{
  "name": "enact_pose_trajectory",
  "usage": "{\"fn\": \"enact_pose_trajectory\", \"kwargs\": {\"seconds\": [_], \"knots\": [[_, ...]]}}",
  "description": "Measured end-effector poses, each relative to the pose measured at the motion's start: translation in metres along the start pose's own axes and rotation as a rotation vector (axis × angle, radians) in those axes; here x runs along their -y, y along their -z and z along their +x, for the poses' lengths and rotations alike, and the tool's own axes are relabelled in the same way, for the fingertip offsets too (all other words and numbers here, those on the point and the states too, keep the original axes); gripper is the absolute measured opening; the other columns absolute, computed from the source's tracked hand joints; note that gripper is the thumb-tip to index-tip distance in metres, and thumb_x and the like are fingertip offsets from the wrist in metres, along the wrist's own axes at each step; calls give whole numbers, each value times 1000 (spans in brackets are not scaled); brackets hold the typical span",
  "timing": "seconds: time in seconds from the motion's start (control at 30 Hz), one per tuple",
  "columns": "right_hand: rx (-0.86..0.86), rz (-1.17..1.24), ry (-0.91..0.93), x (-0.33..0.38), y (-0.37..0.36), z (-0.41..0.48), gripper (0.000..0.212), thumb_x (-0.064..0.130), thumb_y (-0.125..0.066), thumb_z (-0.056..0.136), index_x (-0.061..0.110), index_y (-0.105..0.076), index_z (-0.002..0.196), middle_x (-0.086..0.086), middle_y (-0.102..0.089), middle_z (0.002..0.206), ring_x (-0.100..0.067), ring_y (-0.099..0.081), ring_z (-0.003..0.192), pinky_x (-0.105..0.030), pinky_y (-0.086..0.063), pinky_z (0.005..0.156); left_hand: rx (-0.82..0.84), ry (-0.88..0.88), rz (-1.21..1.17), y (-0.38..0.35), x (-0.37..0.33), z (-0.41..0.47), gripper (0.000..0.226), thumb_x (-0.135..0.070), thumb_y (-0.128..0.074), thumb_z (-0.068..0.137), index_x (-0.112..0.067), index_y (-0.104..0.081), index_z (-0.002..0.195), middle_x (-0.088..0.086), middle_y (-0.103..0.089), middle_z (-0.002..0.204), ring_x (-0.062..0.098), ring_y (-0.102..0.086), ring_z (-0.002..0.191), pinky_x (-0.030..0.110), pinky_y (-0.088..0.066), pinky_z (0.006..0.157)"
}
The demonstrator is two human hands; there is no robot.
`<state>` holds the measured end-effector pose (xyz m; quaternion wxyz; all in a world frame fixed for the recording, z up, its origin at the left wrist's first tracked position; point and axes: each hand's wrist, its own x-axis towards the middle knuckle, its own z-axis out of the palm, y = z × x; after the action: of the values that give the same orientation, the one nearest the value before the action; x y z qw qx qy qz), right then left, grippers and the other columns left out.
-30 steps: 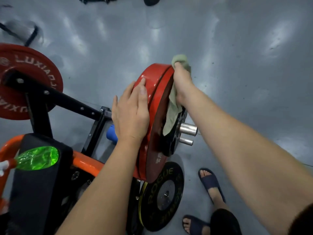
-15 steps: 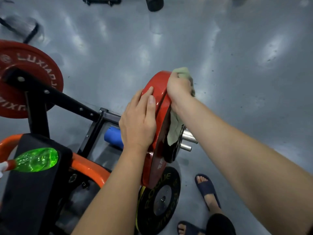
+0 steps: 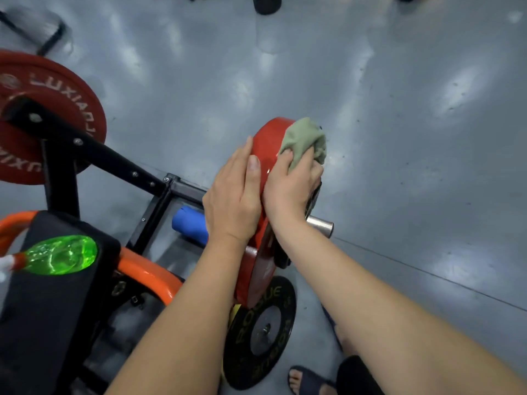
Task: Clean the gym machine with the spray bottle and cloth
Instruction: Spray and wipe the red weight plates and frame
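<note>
**Wiping the plate rim: slips, turns and pinches to guard against**

Gripping the cloth [image 3: 303,139] in the curled fingers of the right hand [image 3: 291,186], up on the top rim of the red plate [image 3: 265,146] loaded on the gym machine. Bracing the plate's inner face with the left hand [image 3: 232,201], fingers straight and flat, holding nothing. Resting on the black pad [image 3: 42,309] at lower left, well apart from both hands: the spray bottle [image 3: 61,253].

Probably most at risk of a turning plate. Pushing hard on one side could rotate it on the steel sleeve [image 3: 320,225] and draw the cloth or the fingertips into the narrow gap beside the dark hub. Could also slide off the glossy rim if damp, throwing the weight forward. Might roll the round bottle off the pad with any knock to the frame. Worth minding the open sandal [image 3: 308,380] below the plates too.

As for surfaces:
- Red plate: thick, smooth and shiny, with a rounded edge.
- Cloth: soft, crumpled, dull sage green.
- Sleeve: bare brushed metal, cylindrical.
- Bottle: translucent bright green plastic.
- Pad: matte black.
- Frame tube [image 3: 148,276]: curved, painted orange.
- Lower plate [image 3: 262,334]: a flat black disc with pale lettering.
- Floor [image 3: 399,138]: smooth grey with a soft sheen.
</note>
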<state>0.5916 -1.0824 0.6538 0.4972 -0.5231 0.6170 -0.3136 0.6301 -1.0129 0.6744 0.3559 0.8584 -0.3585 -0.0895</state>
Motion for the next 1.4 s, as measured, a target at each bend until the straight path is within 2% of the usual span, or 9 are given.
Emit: {"fn": "enact_pose_trajectory", "kwargs": {"seconds": [0.17,0.27,0.37,0.5,0.6,0.67,0.7,0.9,1.4], "knots": [[27,156,-2,-20,22,-23,25,30,-52,102,12,-51,120,-11,-59,117,-27,-54,108,-31,-40,89,24,-34,160,-1,-1,1,71,-70,-19,94,-38,-47,151,-16,-48,152,8,-45,139,35,-40,106],[325,180,-256,-52,54,-42,21,41,-47,93,32,-65,95,6,-71,89,-24,-66,90,-45,-54,91,25,-46,202,-2,-3,0,70,-73,-22,93,-41,-47,150,-19,-47,150,8,-47,137,35,-40,103],[700,38,-474,-53,90,-40,27,42,-55,85,21,-72,84,6,-70,73,-31,-72,77,-49,-59,81,25,-36,188,-2,-3,-1,69,-74,-20,93,-44,-47,149,-20,-46,150,6,-46,137,38,-42,105],[487,402,-589,-14,111,29,29,33,-50,90,12,-68,84,-9,-60,63,-24,-55,47,-25,-43,45,23,-25,178,-2,-3,0,69,-74,-19,93,-45,-48,148,-20,-46,150,7,-46,137,41,-43,105],[379,397,-483,14,74,88,43,65,-41,84,24,-50,93,-11,-64,89,-22,-52,76,-31,-47,69,24,-23,168,-2,-3,0,67,-73,-20,93,-45,-47,148,-21,-45,149,6,-46,137,41,-43,104],[351,339,-484,-8,20,124,85,86,-48,56,26,-53,116,-9,-57,133,-27,-52,116,-54,-42,107,16,-28,160,-2,-2,1,66,-73,-21,94,-45,-48,148,-21,-46,149,7,-46,136,43,-45,104],[325,304,-528,-7,0,125,100,87,-49,50,23,-54,127,-7,-51,136,-32,-49,127,-58,-36,112,14,-30,161,-2,-2,0,66,-72,-21,94,-45,-48,148,-21,-46,149,7,-47,136,43,-45,103],[117,-154,-499,26,-16,97,73,58,-36,100,8,-29,152,-18,-31,145,-40,-38,131,-46,-29,113,28,-28,138,-2,0,0,66,-71,-21,95,-44,-48,148,-20,-44,151,6,-45,137,40,-44,105],[-9,-134,-138,14,-1,22,55,50,-43,102,14,-37,142,-14,-39,139,-39,-36,134,-49,-29,112,39,7,-4,4,-1,2,70,-71,-20,92,-41,-51,147,-17,-49,153,1,-40,143,36,-37,116]]}}
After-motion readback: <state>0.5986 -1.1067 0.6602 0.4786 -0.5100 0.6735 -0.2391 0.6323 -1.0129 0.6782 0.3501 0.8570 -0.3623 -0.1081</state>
